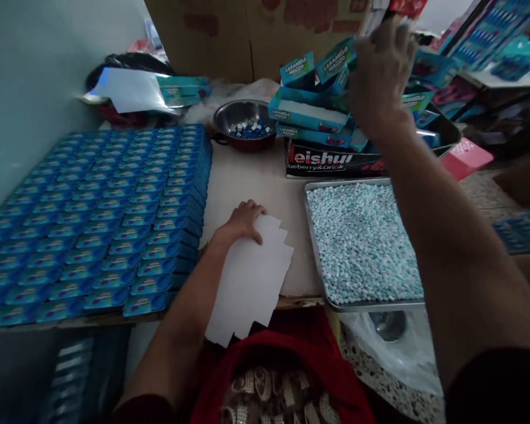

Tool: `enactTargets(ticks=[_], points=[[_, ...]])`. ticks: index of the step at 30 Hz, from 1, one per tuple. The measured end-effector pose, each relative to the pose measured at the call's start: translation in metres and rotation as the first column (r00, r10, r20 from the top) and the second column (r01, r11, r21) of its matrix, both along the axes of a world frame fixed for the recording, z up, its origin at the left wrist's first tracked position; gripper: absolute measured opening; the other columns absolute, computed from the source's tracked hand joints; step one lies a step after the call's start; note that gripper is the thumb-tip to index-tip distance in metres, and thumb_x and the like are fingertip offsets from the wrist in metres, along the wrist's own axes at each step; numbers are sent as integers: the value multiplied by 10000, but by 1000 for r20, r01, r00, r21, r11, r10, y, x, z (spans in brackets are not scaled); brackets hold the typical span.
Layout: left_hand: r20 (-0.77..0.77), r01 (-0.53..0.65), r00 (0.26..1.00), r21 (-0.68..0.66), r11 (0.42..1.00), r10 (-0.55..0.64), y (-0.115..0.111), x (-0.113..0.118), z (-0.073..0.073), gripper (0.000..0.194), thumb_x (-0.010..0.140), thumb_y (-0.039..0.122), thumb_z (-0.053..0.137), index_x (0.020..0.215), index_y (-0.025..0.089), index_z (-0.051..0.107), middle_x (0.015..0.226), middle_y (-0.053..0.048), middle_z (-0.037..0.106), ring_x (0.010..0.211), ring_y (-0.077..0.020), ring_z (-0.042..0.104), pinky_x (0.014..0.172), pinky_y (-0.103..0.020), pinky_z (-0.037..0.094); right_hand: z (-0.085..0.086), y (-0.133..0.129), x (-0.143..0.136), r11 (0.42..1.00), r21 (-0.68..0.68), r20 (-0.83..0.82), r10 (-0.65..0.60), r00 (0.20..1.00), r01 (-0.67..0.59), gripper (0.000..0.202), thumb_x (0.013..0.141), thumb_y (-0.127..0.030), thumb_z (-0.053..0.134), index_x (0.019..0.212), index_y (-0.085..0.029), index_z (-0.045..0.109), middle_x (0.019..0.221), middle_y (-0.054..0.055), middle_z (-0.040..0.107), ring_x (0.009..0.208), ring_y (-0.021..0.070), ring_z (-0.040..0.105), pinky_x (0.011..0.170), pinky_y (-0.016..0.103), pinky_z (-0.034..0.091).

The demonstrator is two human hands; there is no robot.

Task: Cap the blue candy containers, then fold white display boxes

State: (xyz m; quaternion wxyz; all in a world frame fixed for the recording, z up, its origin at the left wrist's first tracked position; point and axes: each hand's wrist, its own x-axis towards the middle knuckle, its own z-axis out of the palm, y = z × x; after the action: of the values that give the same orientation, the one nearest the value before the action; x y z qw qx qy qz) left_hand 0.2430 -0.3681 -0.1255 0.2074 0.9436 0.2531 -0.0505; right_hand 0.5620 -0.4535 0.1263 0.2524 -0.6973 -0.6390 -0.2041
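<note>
My left hand [246,222] grips the upper left edge of a fanned stack of white cards [256,271], its thumb lying across the top. The cards reach past the table's front edge. Raised at the back right, my right hand [382,70] is smeared by motion over a pile of open blue boxes [311,115] lettered "Caramelo Macizo". What its fingers hold, if anything, I cannot make out. A black carton [335,164] sits under these boxes. In front of it, a metal tray [314,238] bears many small pale blue and white candies [364,241], partly behind my right forearm.
Rows of stacked blue packs [110,206] cover the left side of the table [242,176]. A metal bowl [223,115] with small blue and white pieces stands behind. A large cardboard box [229,44] closes off the back. A pink box [467,158] is at right.
</note>
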Motion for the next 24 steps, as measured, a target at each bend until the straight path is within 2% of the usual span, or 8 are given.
enactTargets(ticks=[2, 7, 12, 14, 16, 19, 22, 24], points=[[-8, -15, 1000, 7, 1000, 15, -2, 8, 2, 973, 390, 388, 1053, 1251, 231, 627, 1379, -151, 568, 1257, -395, 525, 1039, -456, 471, -43, -34, -52, 975, -74, 126, -200, 972, 210, 395, 969, -178, 545, 1295, -120, 761, 1368, 222, 652, 1358, 451, 556, 1044, 693, 482], [182, -77, 980, -49, 996, 85, -14, 4, 19, 498, 614, 224, 915, 988, 227, 587, 1069, -50, 673, 974, -246, 595, 848, -343, 450, -152, -133, -138, 914, -393, -102, 69, 992, -104, 337, 951, -277, 709, 1262, -159, 757, 1190, 162, 706, 1124, 337, 642, 965, 501, 576], [455, -181, 852, -203, 962, 257, -28, -27, 63, 264, 734, 267, 829, 796, 218, 578, 795, 35, 631, 781, -152, 572, 754, -293, 443, -204, -172, -159, 941, -322, -482, -68, 874, -104, 663, 851, -304, 798, 1462, -156, 587, 1354, 210, 678, 1260, 368, 638, 1019, 542, 553], [552, -177, 783, -243, 954, 286, -33, -37, 90, 313, 702, 305, 881, 802, 214, 598, 810, 32, 645, 749, -136, 564, 712, -275, 463, -204, -171, -166, 965, -222, -777, -86, 623, -144, 794, 752, -362, 876, 1461, -188, 564, 1362, 191, 706, 1205, 344, 681, 975, 514, 577], [646, -179, 690, -285, 942, 326, -37, -45, 118, 381, 664, 329, 935, 817, 214, 605, 777, 34, 636, 684, -120, 536, 639, -257, 453, -195, -169, -176, 971, -101, -977, -56, 204, -218, 758, 674, -428, 922, 1341, -216, 632, 1216, 128, 779, 1005, 285, 737, 858, 441, 607], [686, -177, 602, -384, 906, 409, -45, -59, 142, 454, 614, 338, 985, 876, 214, 635, 692, 42, 614, 641, -125, 550, 595, -250, 451, -177, -173, -192, 972, 71, -964, 9, -267, -223, 511, 632, -417, 938, 1049, -211, 726, 948, 38, 806, 749, 199, 722, 708, 337, 596], [619, -168, 563, -562, 810, 547, -57, -78, 130, 611, 584, 323, 994, 1098, 210, 685, 925, -34, 759, 856, -195, 703, 751, -294, 564, -171, -183, -202, 992, 101, -912, 61, -405, -78, 389, 594, -301, 915, 928, -211, 737, 844, -4, 793, 676, 170, 701, 664, 295, 581], [494, -161, 507, -751, 640, 707, -73, -90, 103, 698, 592, 354, 970, 1206, 203, 674, 1083, -84, 785, 922, -224, 732, 798, -332, 594, -177, -189, -207, 997, 72, -893, 52, -448, -28, 405, 585, -272, 884, 960, -220, 739, 844, -15, 794, 682, 170, 704, 675, 292, 584]])
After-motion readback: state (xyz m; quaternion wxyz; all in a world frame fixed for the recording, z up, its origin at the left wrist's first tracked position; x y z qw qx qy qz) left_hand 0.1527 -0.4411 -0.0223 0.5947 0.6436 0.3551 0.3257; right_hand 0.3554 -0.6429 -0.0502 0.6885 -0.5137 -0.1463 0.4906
